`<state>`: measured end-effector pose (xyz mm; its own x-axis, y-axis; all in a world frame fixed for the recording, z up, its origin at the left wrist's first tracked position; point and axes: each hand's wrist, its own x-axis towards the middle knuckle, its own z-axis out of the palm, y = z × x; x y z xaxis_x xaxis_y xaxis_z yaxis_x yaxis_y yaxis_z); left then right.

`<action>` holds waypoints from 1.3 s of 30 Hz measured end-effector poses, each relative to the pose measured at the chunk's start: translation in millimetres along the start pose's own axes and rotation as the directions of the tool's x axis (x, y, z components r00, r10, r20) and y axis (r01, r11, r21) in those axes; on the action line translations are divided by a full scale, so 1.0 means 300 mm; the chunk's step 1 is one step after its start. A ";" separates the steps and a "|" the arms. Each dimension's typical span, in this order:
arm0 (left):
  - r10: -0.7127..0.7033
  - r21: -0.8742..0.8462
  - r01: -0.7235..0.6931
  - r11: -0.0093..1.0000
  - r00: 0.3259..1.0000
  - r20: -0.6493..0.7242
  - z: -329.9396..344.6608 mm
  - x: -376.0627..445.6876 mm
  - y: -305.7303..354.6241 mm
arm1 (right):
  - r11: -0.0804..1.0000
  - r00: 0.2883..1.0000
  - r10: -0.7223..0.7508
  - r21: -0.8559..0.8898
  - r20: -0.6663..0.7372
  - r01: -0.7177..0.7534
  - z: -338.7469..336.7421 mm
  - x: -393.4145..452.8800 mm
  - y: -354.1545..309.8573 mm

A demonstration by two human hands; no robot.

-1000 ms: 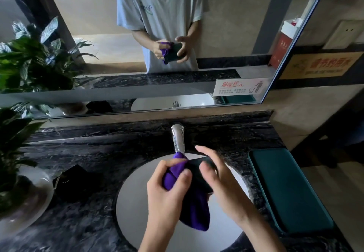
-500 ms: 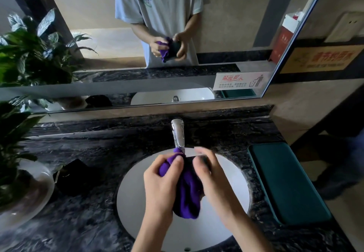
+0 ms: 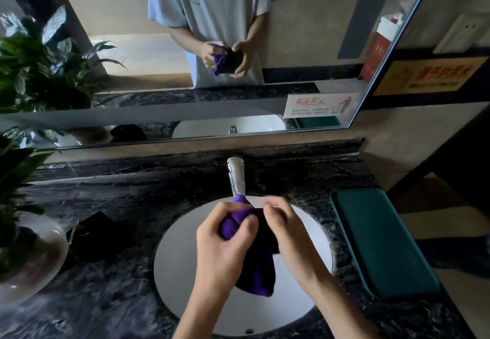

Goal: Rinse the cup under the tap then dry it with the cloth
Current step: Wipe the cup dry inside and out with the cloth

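Observation:
Over the white sink basin [image 3: 183, 256], both hands meet just in front of the chrome tap [image 3: 236, 177]. My left hand [image 3: 224, 246] grips a purple cloth [image 3: 258, 272], bunched at the top and hanging down below the hands. My right hand [image 3: 285, 230] wraps around a dark cup [image 3: 265, 226], which shows only as a black patch between the fingers and the cloth. The cloth is pressed against the cup. No water runs from the tap. The mirror [image 3: 132, 60] repeats the hands, cloth and cup.
A dark marble counter [image 3: 119, 198] surrounds the basin. A potted plant in a white pot [image 3: 34, 254] stands at the left, with a small black object [image 3: 92, 235] beside it. A green tray [image 3: 384, 240] lies on the right. The counter's right edge drops to the floor.
The hands have turned against each other around the cup, and the cloth is bunched tighter at the top. The view has shifted slightly; hands stay over the basin.

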<state>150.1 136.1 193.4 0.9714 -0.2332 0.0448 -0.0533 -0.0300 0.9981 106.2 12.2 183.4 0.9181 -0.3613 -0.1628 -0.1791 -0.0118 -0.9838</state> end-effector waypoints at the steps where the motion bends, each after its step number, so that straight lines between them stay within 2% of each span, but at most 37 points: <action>1: -0.080 -0.068 0.080 0.994 0.997 0.003 -0.006 0.014 0.000 | 0.987 0.988 -0.154 -0.052 0.005 0.154 -0.007 -0.005 0.020; 3: -0.225 -0.191 0.230 0.954 0.973 0.052 -0.014 0.029 0.001 | 0.901 0.923 -0.377 -0.201 0.069 0.383 -0.021 -0.012 0.063; 4: -0.255 -0.202 0.260 0.944 0.965 0.055 -0.015 0.027 0.006 | 0.877 0.905 -0.418 -0.228 0.076 0.424 -0.020 -0.015 0.081; 6: -0.234 -0.187 0.239 0.953 0.971 0.051 -0.008 0.004 0.023 | 0.869 0.889 -0.457 -0.214 0.001 0.447 -0.009 -0.020 0.093; 8: -0.118 -0.117 0.122 0.986 0.992 0.043 0.004 -0.029 0.033 | 0.902 0.895 -0.427 -0.130 -0.125 0.412 0.017 -0.024 0.083; 10: -0.015 0.013 0.015 1.000 0.998 0.058 0.007 -0.054 0.019 | 0.974 0.964 -0.202 0.070 -0.175 0.217 0.027 -0.019 0.051; 11: 0.029 0.075 -0.036 0.997 0.996 0.085 0.006 -0.064 0.007 | 0.988 0.990 -0.005 0.155 -0.138 0.027 0.017 -0.012 0.036; 12: 0.064 0.120 -0.079 0.990 0.991 0.121 0.010 -0.075 0.012 | 0.969 0.978 0.194 0.172 -0.076 -0.178 0.001 -0.004 0.034; 13: 0.079 0.136 -0.098 0.986 0.987 0.137 0.013 -0.084 0.012 | 0.939 0.944 0.329 0.116 -0.022 -0.324 -0.014 -0.003 0.027; 14: 0.065 0.110 -0.080 0.991 0.989 0.131 0.014 -0.085 0.011 | 0.928 0.930 0.368 0.051 0.014 -0.368 -0.024 -0.008 0.024; 15: 0.020 0.044 -0.024 0.999 0.996 0.089 0.015 -0.080 0.009 | 0.951 0.950 0.309 0.011 0.034 -0.310 -0.029 -0.015 0.024; 17: -0.152 -0.134 0.151 0.979 0.988 0.000 0.008 -0.044 0.002 | 0.997 0.999 0.012 -0.073 0.049 -0.009 -0.030 -0.036 0.040; 19: -0.311 -0.238 0.309 0.921 0.950 0.030 -0.004 -0.007 0.000 | 0.918 0.954 -0.292 -0.259 0.069 0.300 -0.032 -0.054 0.072; 20: -0.322 -0.226 0.326 0.918 0.945 0.058 -0.004 -0.002 0.005 | 0.872 0.927 -0.373 -0.323 0.049 0.368 -0.031 -0.052 0.082; 21: -0.282 -0.169 0.289 0.942 0.957 0.059 0.001 -0.006 0.009 | 0.868 0.915 -0.403 -0.317 -0.002 0.381 -0.027 -0.046 0.081; 23: -0.119 -0.036 0.120 0.992 0.993 0.028 0.016 -0.040 0.027 | 0.934 0.936 -0.336 -0.167 -0.105 0.317 -0.014 -0.030 0.058; 24: -0.027 0.028 0.026 0.999 0.999 0.040 0.022 -0.054 0.041 | 0.974 0.966 -0.225 -0.046 -0.126 0.220 -0.008 -0.020 0.025; 25: 0.048 0.099 -0.054 0.994 0.997 0.068 0.026 -0.067 0.046 | 0.996 0.994 -0.042 0.080 -0.104 0.050 -0.010 -0.010 -0.002; 26: 0.087 0.152 -0.102 0.983 0.991 0.107 0.029 -0.074 0.049 | 0.977 0.988 0.150 0.157 -0.032 -0.143 -0.018 -0.005 -0.011; 27: 0.104 0.173 -0.127 0.977 0.986 0.132 0.027 -0.073 0.047 | 0.945 0.959 0.280 0.165 0.040 -0.283 -0.024 -0.006 -0.019; 28: 0.096 0.155 -0.118 0.981 0.985 0.144 0.019 -0.066 0.049 | 0.936 0.944 0.317 0.131 0.085 -0.326 -0.029 -0.010 -0.021; 30: 0.056 0.082 -0.064 0.995 0.994 0.096 -0.004 -0.039 0.048 | 0.975 0.971 0.201 0.067 0.129 -0.211 -0.027 -0.027 -0.016; 32: -0.037 -0.044 0.038 0.998 0.999 0.014 -0.033 -0.006 0.036 | 0.998 0.991 -0.041 -0.034 0.131 0.046 -0.012 -0.045 0.010; 34: -0.140 -0.174 0.144 0.974 0.989 0.038 -0.048 0.014 0.033 | 0.917 0.949 -0.297 -0.247 0.102 0.313 -0.007 -0.052 0.046; 35: -0.132 -0.168 0.142 0.975 0.989 0.068 -0.048 0.012 0.042 | 0.883 0.926 -0.373 -0.288 0.052 0.372 -0.003 -0.047 0.051; 37: -0.037 -0.065 0.042 0.997 0.996 0.083 -0.039 -0.005 0.059 | 0.898 0.914 -0.402 -0.213 -0.047 0.384 0.012 -0.038 0.030; 39: 0.062 0.060 -0.067 0.996 0.995 0.076 -0.032 -0.022 0.066 | 0.967 0.962 -0.253 -0.035 -0.100 0.250 0.027 -0.022 -0.005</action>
<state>144.9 146.3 213.2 0.9459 -0.3077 0.1033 -0.1316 -0.0725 0.9887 103.1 22.2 185.4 0.8935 -0.4379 0.0995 0.0441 -0.1349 -0.9899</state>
